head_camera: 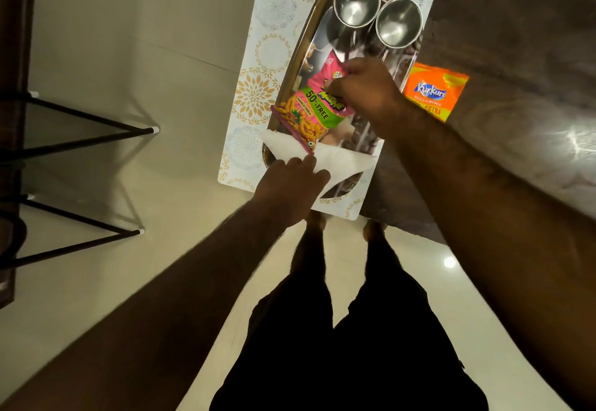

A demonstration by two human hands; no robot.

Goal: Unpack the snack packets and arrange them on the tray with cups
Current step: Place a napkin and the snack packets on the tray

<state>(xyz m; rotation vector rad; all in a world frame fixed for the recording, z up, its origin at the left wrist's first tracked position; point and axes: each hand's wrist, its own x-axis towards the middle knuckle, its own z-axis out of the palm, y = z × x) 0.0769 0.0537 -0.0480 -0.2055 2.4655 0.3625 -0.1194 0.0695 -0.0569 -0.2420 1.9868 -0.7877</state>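
A pink snack packet is pinched by the right hand over the shiny steel tray.
A white plastic bag is gripped by the left hand. The two steel cups could be knocked by a hard tug. "50% FREE" is printed on the pink packet, "Kurkure" on the orange packet beside the tray.

Right hand pinches pink snack packet over tray. Left hand holds white bag at 6 o'clock, cups at 12 o'clock.

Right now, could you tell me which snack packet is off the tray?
The orange Kurkure packet, on the table beside the tray; the right hand holds the pink packet over it.
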